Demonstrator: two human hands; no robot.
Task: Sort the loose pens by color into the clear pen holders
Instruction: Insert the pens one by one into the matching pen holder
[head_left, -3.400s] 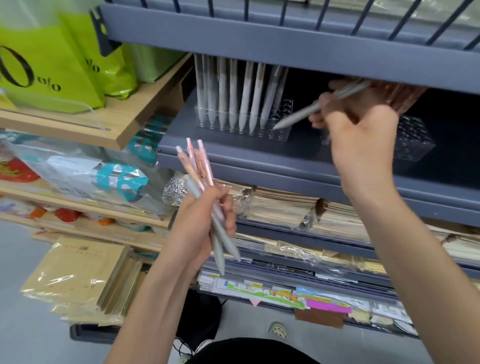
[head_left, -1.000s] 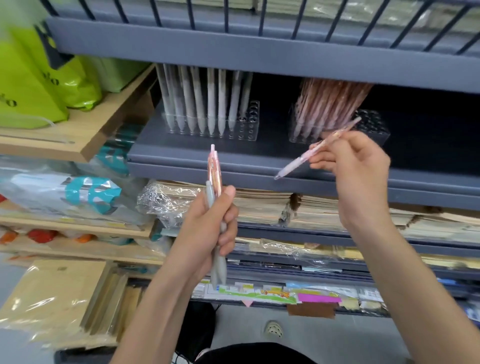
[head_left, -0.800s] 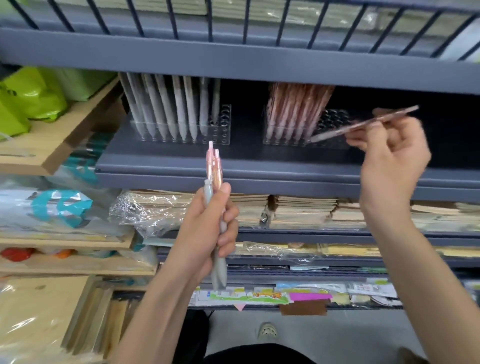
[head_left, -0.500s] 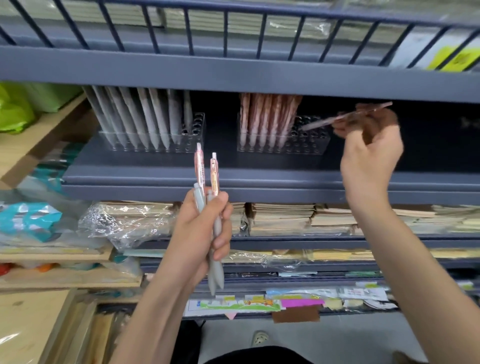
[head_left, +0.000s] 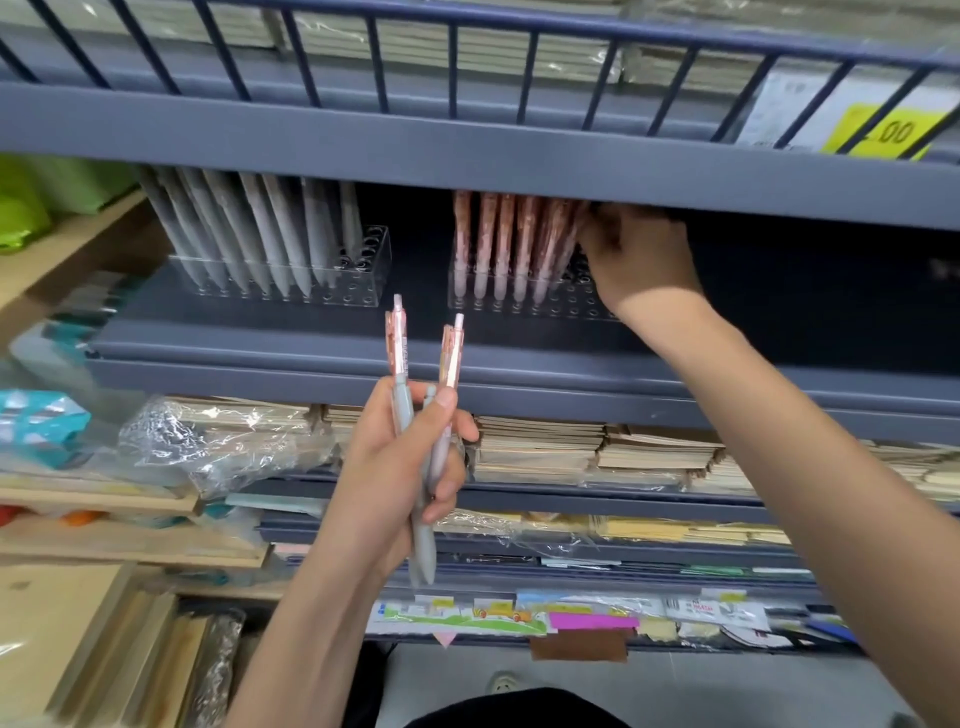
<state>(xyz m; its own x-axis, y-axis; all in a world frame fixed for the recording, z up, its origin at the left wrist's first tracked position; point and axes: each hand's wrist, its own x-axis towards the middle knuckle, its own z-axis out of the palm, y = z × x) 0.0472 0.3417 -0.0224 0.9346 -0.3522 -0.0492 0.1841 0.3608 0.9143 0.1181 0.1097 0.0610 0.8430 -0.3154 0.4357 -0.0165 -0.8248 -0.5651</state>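
Held: loose pens (head_left: 402, 415), upright, gripped by left hand (head_left: 384, 478); pink-pen holder (head_left: 519, 306) lay up-right of fingers (head_left: 451, 488); right hand (head_left: 641, 260) nearer, grip unreadable.

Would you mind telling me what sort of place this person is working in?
Most likely a stationery shop: grey metal display shelving carries clear plastic pen holders stocked by colour, stacks of wrapped paper notebooks lie below, and a yellow price tag sits up top.

My left hand (head_left: 395, 467) and right hand (head_left: 639, 260) on bare forearms, black garment (head_left: 514, 711) low beneath my left hand, pale perforated shoe toe (head_left: 503, 682) beside it.
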